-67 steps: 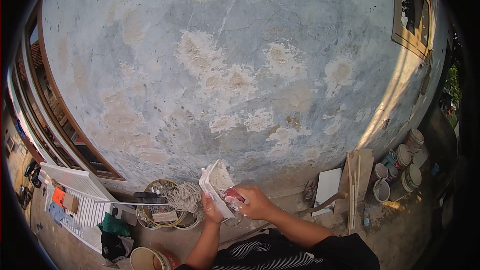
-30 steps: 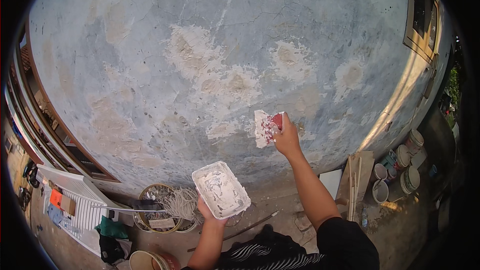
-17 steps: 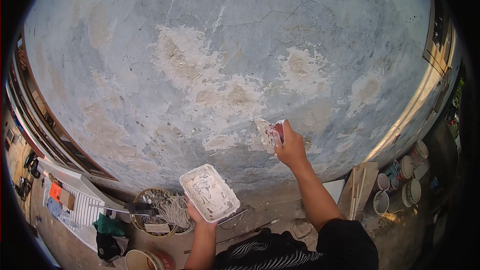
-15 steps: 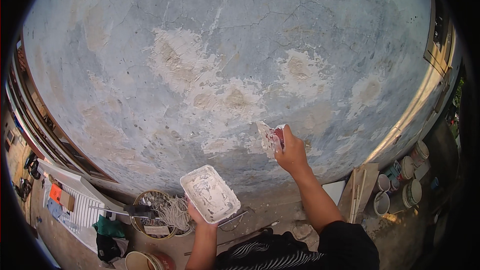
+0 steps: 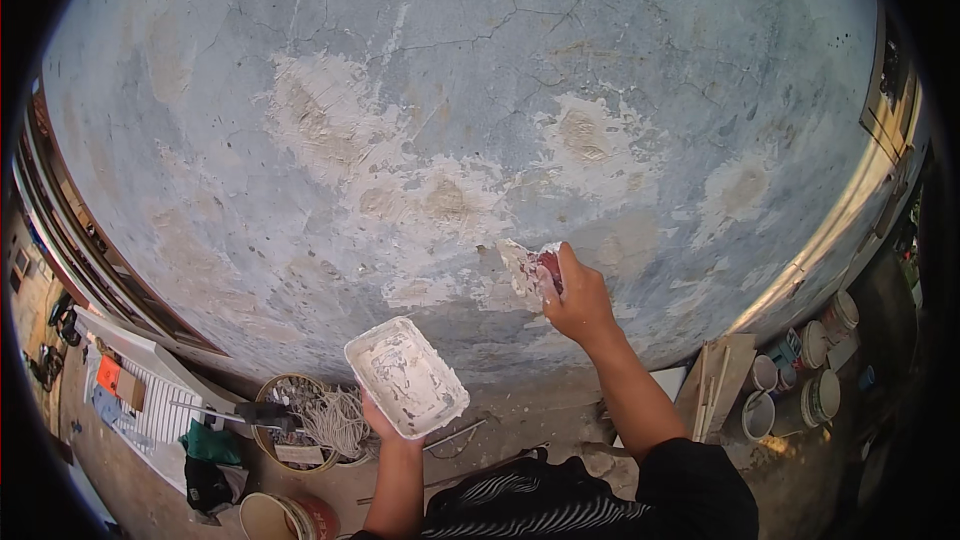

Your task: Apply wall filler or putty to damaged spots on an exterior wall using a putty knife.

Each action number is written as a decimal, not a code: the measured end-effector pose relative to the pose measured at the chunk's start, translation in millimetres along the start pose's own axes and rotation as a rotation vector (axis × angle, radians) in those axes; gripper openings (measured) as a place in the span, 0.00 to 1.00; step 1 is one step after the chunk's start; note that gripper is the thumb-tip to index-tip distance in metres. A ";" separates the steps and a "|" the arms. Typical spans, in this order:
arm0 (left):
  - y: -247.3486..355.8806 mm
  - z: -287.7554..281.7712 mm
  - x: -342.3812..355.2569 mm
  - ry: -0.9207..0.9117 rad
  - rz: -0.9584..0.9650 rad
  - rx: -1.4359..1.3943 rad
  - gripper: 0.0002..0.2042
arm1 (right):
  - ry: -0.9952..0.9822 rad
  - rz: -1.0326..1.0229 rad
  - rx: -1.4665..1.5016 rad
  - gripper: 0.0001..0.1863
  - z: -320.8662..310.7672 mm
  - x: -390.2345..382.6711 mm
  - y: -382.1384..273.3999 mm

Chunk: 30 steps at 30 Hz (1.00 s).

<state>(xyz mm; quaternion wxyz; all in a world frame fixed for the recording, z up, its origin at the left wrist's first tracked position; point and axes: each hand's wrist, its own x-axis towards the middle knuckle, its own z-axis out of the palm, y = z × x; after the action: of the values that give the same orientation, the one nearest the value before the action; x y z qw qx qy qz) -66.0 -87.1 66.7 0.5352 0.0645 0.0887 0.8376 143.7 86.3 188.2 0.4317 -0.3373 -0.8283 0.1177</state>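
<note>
Since the earlier frame the right hand [image 5: 578, 302] has slid a little lower and further right along the wall [image 5: 480, 90], while the tray [image 5: 406, 377] has dropped slightly and moved rightwards beneath it. That hand is closed around the red handle of a putty knife [image 5: 528, 267], whose flat blade lies against the wall just left of the knuckles, pressed flush so the white filler spreads thin over the rough surface. The left hand [image 5: 385, 427] grips the tray from underneath, fingers wrapped on its near edge; the tray sits tilted with its open face turned toward the wall, below and to the left of the knife, close enough for the blade to reach it. Its inside is smeared with white filler.

Taking the wall as the landmark: one knife and one tray are at work on it. Several pale patches [image 5: 330, 130] of filler or bared plaster show on it, at least five, the largest up and left of the knife. At the foot of the wall on the left stands one round basket [image 5: 310, 420] holding coiled cord, with one bucket [image 5: 285, 518] nearer the person. At its foot on the right stand about five paint tubs [image 5: 820, 395], beside a few leaning boards [image 5: 712, 380].
</note>
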 end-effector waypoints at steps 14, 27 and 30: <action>-2.6 14.2 -9.8 -0.118 0.031 -0.041 0.30 | -0.025 -0.024 0.048 0.08 -6.4 12.9 3.2; 22.5 -11.4 4.6 -0.026 0.029 0.016 0.29 | 0.055 0.075 0.132 0.11 4.3 4.5 3.7; 31.7 -17.3 15.3 -0.037 0.000 0.037 0.30 | -0.019 0.044 0.045 0.11 26.6 9.7 -6.4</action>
<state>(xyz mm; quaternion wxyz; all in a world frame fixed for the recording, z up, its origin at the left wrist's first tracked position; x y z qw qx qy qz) -104.0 -87.6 57.0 0.5353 0.0900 0.0941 0.8345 115.8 90.4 181.6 0.4285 -0.3443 -0.8220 0.1490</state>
